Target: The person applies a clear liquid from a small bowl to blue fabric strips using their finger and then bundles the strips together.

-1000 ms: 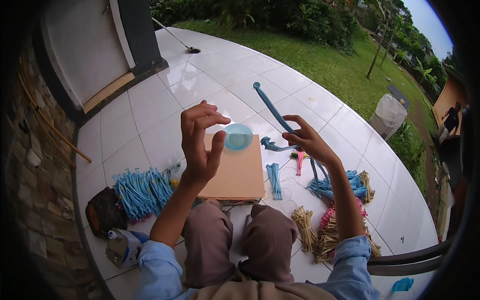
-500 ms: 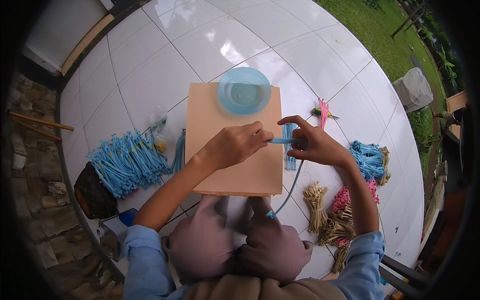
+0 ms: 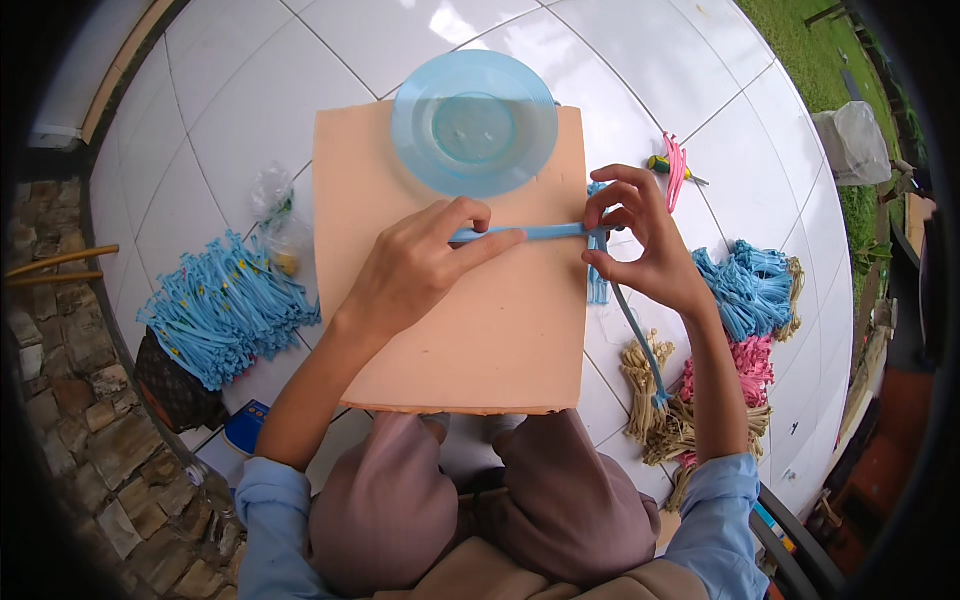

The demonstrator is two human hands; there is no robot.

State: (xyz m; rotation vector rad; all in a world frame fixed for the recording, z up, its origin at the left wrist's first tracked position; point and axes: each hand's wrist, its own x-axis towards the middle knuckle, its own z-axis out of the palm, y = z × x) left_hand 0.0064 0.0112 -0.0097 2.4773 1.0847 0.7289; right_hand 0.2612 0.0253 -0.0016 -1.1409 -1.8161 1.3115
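Note:
A narrow light-blue strip [image 3: 555, 232] runs nearly level between my hands above a peach-coloured board [image 3: 450, 350]. My left hand [image 3: 410, 260] pinches one end of it between thumb and fingers. At the board's right edge, my right hand [image 3: 650, 245] grips the strip with curled fingers, its thumb held somewhat apart below. The loose tail of the strip [image 3: 641, 340] hangs from the right hand toward the lower right and ends in a small knot-like tip. Just beyond my hands, a translucent blue bowl [image 3: 475, 172] stands on the board's far part.
Bundled blue strips [image 3: 225, 310] lie left on the white tiles [image 3: 250, 80], beside a clear plastic bag [image 3: 275, 195]. To the right are more blue bundles [image 3: 745, 285], pink bundles [image 3: 750, 365], beige bundles [image 3: 640, 375], and a screwdriver [image 3: 658, 164] under pink strips [image 3: 677, 175].
My hands have moved apart, so a longer length of strip stretches between them. The hanging tail has swung to the right. The view has shifted, and board and bowl look larger.

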